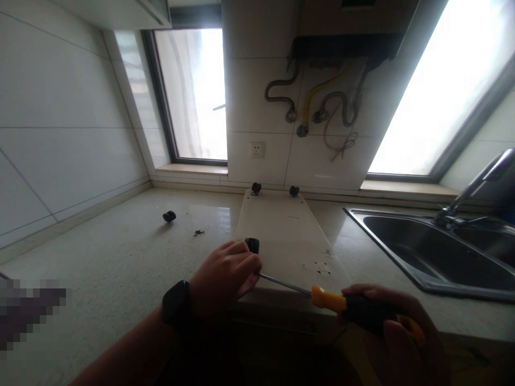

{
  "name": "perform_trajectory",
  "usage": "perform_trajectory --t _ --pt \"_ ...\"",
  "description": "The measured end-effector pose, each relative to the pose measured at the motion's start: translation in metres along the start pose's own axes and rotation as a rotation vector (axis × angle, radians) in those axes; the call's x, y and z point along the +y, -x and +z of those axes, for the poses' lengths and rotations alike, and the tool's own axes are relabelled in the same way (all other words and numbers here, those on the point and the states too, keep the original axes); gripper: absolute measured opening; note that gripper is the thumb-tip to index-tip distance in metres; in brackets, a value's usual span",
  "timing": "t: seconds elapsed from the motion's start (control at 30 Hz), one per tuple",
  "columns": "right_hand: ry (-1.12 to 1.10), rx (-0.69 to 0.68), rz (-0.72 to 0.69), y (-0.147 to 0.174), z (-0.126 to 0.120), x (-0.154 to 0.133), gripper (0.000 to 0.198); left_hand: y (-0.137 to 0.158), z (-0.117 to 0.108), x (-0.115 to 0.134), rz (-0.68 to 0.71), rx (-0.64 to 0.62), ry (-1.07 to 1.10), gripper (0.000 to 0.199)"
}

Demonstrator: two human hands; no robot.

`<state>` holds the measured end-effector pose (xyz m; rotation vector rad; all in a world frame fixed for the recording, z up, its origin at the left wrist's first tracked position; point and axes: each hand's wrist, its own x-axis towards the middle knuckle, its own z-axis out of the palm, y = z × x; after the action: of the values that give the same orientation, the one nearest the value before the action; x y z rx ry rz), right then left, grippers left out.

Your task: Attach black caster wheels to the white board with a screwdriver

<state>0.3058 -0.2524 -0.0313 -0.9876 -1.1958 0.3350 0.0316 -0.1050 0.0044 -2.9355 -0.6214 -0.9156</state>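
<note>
Left hand [225,276] curls knuckles-up over the near left corner of the pale board [287,230] lying on the desk [120,257], fingers pinched round a black caster [252,245] and the screwdriver [341,303] tip. Right hand [396,335] is wrapped shut on the screwdriver's black-and-yellow handle, shaft level, pointing left. 2 casters [256,188] sit at the board's far edge, 1 loose caster [169,216] on the desk.

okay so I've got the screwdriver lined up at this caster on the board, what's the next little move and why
Probably seat the tip and start turning. Your left hand steadies the caster at the near corner of the board, and your right hand holds the screwdriver with its shaft running under the left fingers; the tip is hidden.
</note>
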Motion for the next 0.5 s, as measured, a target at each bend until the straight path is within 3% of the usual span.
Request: perform_trajectory --t 0.5 --pt "-0.224 0.106 0.049 -0.030 0.028 0.005 0.015 0.000 -0.005 -0.014 -0.078 -0.007 0.125 0.029"
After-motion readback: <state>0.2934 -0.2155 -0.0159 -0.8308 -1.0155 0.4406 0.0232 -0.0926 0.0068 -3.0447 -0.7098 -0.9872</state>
